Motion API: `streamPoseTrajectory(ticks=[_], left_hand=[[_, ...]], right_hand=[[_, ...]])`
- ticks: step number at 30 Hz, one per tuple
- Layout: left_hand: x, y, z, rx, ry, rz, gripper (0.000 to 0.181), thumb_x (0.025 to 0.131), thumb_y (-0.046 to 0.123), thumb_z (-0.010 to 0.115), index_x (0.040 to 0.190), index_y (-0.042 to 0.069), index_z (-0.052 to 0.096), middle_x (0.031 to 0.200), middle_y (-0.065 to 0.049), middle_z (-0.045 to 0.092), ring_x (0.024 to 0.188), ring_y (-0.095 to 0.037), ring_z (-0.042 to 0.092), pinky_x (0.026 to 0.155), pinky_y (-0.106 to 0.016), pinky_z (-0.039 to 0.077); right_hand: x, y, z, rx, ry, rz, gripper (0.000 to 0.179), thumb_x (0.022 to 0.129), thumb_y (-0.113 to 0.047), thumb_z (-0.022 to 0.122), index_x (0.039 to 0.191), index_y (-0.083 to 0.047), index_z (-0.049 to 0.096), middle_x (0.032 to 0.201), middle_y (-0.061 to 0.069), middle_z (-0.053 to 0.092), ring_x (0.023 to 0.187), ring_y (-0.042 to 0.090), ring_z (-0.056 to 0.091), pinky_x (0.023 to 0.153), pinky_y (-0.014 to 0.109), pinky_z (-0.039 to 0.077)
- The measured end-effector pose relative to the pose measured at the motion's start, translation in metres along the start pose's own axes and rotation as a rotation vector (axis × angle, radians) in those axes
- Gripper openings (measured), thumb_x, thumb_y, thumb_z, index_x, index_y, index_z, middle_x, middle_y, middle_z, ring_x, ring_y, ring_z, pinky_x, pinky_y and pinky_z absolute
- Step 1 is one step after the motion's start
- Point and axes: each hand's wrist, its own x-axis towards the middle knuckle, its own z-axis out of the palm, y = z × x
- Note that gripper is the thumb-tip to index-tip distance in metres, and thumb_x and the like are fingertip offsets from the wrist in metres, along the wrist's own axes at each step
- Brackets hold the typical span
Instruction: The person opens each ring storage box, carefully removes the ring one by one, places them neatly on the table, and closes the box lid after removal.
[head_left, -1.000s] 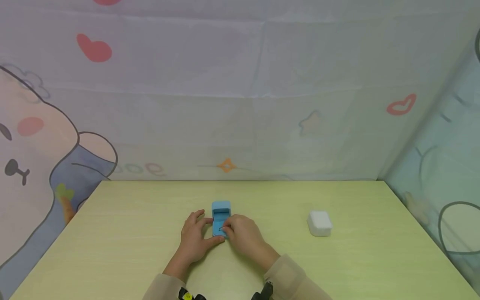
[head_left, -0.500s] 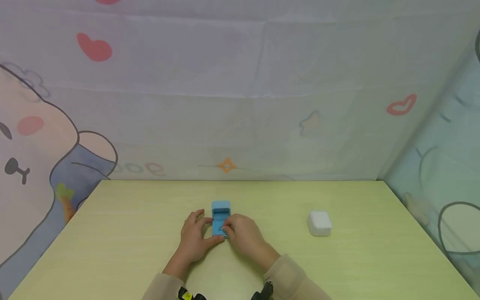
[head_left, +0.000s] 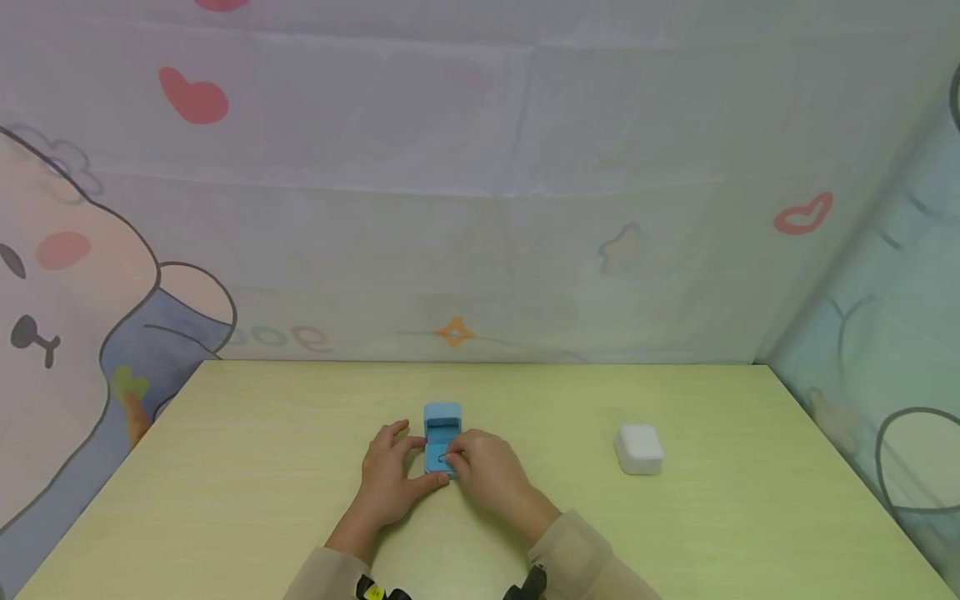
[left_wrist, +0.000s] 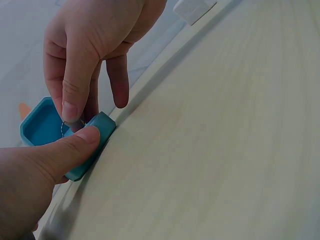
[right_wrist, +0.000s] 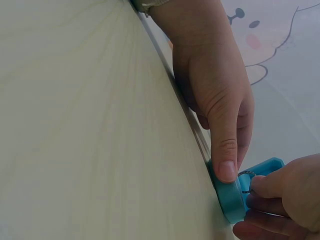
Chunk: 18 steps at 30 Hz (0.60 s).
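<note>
A small blue ring box [head_left: 442, 412] stands on the table with its lid raised, hinge side away from me. My left hand [head_left: 387, 482] holds it, thumb across the front edge and index finger at the left side. With thumb and fingers, my right hand [head_left: 491, 475] pinches a thin silver ring [right_wrist: 247, 173] at the box's cushion. The left wrist view shows the ring's textured band [left_wrist: 62, 129] sticking out beside the right thumb. How deep the ring sits in the cushion is hidden by the fingers.
To the right on the pale wooden table [head_left: 262, 433] sits a white box [head_left: 640, 448] with rounded corners. Behind the table's far edge hangs a printed cloth [head_left: 480, 167] with hearts and a cartoon animal. Another cloth side closes off the right.
The head view has shifted very slightly. Both hands, the ring box and the ring keep their places.
</note>
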Motion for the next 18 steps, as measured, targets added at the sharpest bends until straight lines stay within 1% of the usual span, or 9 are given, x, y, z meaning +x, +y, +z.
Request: streamPoseTrajectory(ticks=[8,14,18], left_hand=[[0.0,0.0008,-0.0005,-0.007,-0.006,-0.006,0.056,0.075,0.038,0.079,0.115,0.004,0.062,0.147,-0.021,0.033,0.139,-0.045,0.02,0.108,-0.064,0.017],[0.0003,0.0011,-0.0009,-0.011,-0.006,-0.003,0.056,0.074,0.039,0.078,0.115,0.004,0.062,0.146,-0.021,0.033,0.138,-0.044,0.022,0.107,-0.064,0.019],[0.0005,-0.0003,-0.0017,-0.006,-0.005,-0.007,0.056,0.075,0.039,0.078,0.115,0.004,0.062,0.146,-0.021,0.034,0.137,-0.043,0.024,0.106,-0.064,0.02]], right_hand=[[-0.001,0.0003,-0.0001,0.013,-0.009,0.008,0.013,0.091,-0.016,0.062,0.088,-0.008,0.071,0.087,0.001,0.069,0.08,0.012,0.064,0.068,0.022,0.052],[-0.001,0.0004,0.0002,0.018,-0.007,0.011,0.012,0.091,-0.016,0.062,0.088,-0.008,0.071,0.087,0.001,0.069,0.08,0.012,0.064,0.068,0.021,0.051],[0.0001,-0.0008,0.0006,0.052,0.004,0.034,0.014,0.092,-0.017,0.061,0.092,-0.007,0.071,0.091,0.003,0.069,0.084,0.014,0.065,0.071,0.023,0.053]])
